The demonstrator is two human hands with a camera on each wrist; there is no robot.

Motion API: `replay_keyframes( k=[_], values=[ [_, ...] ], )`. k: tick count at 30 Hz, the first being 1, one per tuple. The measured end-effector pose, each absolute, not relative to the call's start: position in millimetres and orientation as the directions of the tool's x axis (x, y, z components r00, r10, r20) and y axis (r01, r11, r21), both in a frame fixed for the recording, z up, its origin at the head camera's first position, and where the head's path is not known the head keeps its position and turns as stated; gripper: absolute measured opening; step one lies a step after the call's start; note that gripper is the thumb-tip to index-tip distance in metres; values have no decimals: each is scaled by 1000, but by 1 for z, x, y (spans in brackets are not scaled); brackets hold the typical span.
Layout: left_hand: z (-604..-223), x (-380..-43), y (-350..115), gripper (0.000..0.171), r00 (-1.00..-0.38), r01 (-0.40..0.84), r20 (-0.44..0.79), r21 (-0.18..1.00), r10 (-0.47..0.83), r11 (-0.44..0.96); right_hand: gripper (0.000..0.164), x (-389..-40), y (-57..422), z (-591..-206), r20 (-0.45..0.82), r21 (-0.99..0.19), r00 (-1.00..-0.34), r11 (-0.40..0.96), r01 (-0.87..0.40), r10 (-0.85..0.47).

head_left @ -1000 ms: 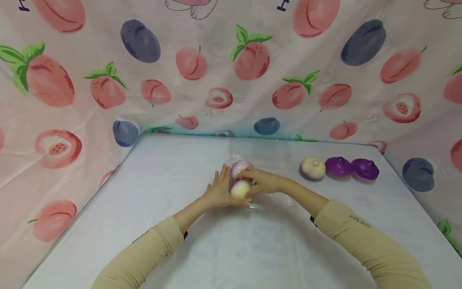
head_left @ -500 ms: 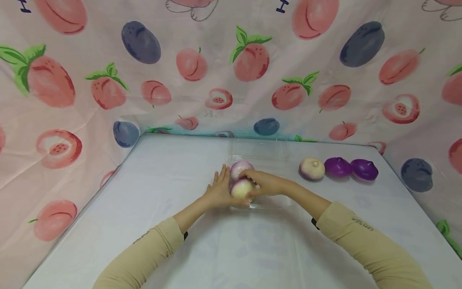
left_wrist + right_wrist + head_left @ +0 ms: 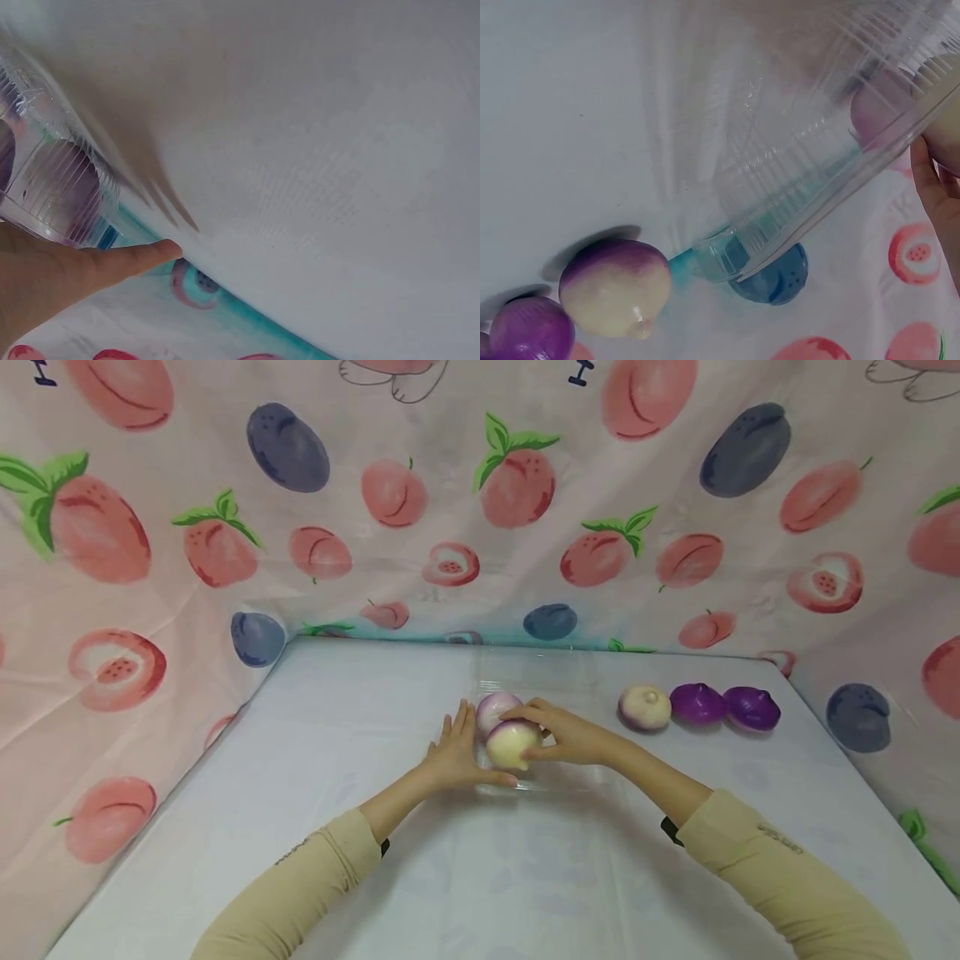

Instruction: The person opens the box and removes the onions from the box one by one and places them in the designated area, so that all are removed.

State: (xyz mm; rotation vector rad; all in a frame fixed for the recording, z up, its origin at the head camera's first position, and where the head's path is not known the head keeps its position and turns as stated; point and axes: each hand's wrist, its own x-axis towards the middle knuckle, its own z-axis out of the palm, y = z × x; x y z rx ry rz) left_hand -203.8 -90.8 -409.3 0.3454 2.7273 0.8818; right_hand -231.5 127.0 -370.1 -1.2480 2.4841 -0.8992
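Observation:
My right hand (image 3: pixel 566 735) grips a pale onion with a purple end (image 3: pixel 512 747); its fingers also show against that onion in the right wrist view (image 3: pixel 945 112). Behind it, a second pale purple onion (image 3: pixel 495 710) lies at the left inside a clear plastic box (image 3: pixel 577 777). My left hand (image 3: pixel 453 760) rests along the box's left side, fingers straight, thumb stretched across the front corner. In the left wrist view, ribbed clear walls show onions (image 3: pixel 64 187) through them, just above the left hand (image 3: pixel 67 274).
To the right of the box, a white-and-purple onion (image 3: pixel 645 707) and two deep purple onions (image 3: pixel 698 704) (image 3: pixel 752 708) stand in a row. The box's clear lid (image 3: pixel 536 667) lies folded back. A fruit-print cloth (image 3: pixel 450 485) hangs behind the white table (image 3: pixel 360 710).
My right hand has shifted the pale onion slightly right and up, away from the box's left wall. The left hand has stayed in place.

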Motion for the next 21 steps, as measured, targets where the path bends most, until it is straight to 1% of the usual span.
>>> replay_keyframes(
  k=[3, 6, 9, 12, 21],
  values=[
    [-409, -204, -91, 132, -940, 143, -168, 599, 298, 788, 54, -229, 132, -370, 85, -629, -636, 454, -631, -767],
    [-409, -204, -90, 132, -939, 144, -169, 597, 299, 789, 54, -226, 137, -370, 122, -652, -654, 436, -620, -747],
    [-409, -204, -91, 133, -940, 148, -162, 596, 299, 789, 53, -224, 140, -370, 169, -658, -655, 410, -631, -736],
    [-410, -204, -92, 133, -940, 151, -160, 596, 300, 789, 53, -222, 142, -370, 189, -663, -658, 400, -633, -729],
    [-411, -204, -92, 132, -941, 154, -157, 594, 301, 790, 55, -217, 149, -368, 185, -704, -703, 407, -582, -686]
  ],
)
